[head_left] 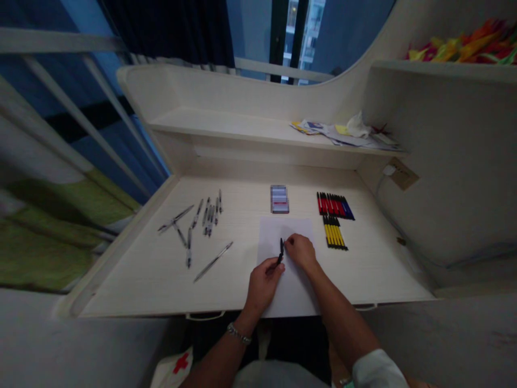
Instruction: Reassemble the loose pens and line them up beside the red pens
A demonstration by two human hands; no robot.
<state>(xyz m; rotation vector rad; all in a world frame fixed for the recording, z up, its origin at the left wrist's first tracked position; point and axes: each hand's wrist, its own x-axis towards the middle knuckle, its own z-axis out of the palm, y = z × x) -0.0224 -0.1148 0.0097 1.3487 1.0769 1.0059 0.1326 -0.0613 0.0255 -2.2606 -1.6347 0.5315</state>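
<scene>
Our left fingers (pixel 274 268) pinch a black pen (pixel 281 249) over white paper (pixel 285 229) at frame centre, right fingers (pixel 291 243) curled closed just beside it.

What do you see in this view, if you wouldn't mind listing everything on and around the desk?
desk: one, pale wood-grain, in front of the person
clear pens: about nine, grey-silver, left of the desk
pack: one, blurred purple and red, back middle of the desk
pens: about ten, red and blue with black, back right
yellow pens: about six, yellow and black, below those
white paper: one sheet, white, front middle
loose papers: a pile, mixed colours, on the shelf
black pen: one, black, over the paper
left hand: one, holding the black pen, silver bracelet on the wrist
right hand: one, at the pen's top
</scene>
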